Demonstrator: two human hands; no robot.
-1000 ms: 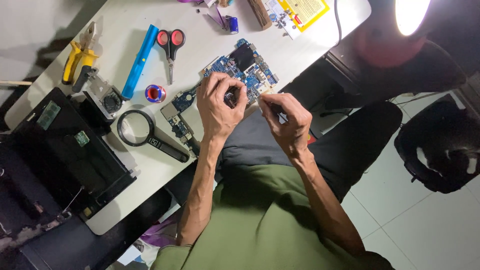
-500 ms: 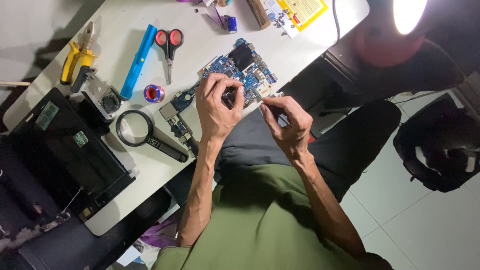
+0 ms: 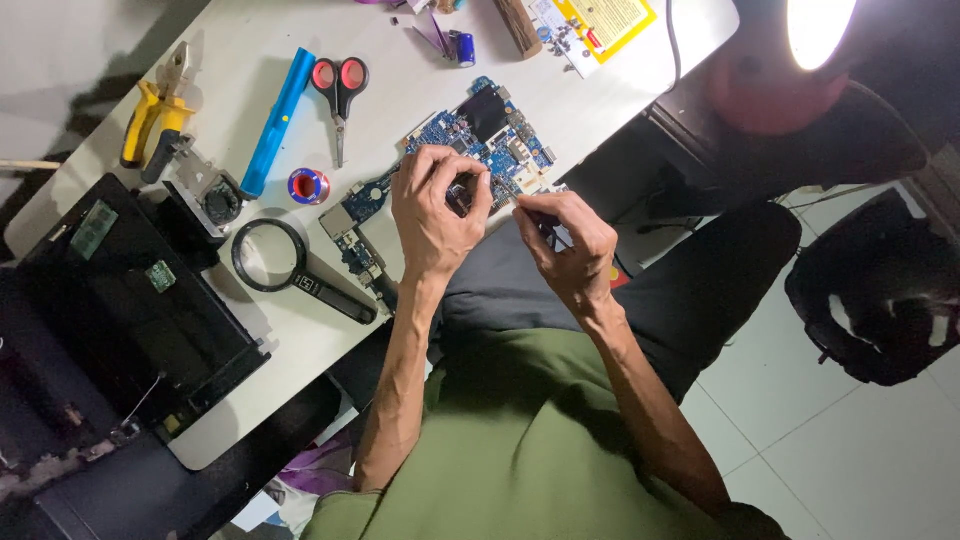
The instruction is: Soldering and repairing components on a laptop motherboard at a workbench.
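Little has shifted since the earlier frame. Something small, hidden, is pinched in the left hand (image 3: 436,205) fingers over the board (image 3: 470,150) at the surface's near edge; the right hand (image 3: 568,240) fingers are pressed together on a thin tool. A slip could scratch the board.

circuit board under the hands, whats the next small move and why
Probably steadying the blue circuit board with the left hand while the right hand eases its thin tool in. Both hands pinch close together at the board's near edge, so the working point is tiny.

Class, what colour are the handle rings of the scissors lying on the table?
Red, with black edging, on the scissors; the head view shows them.
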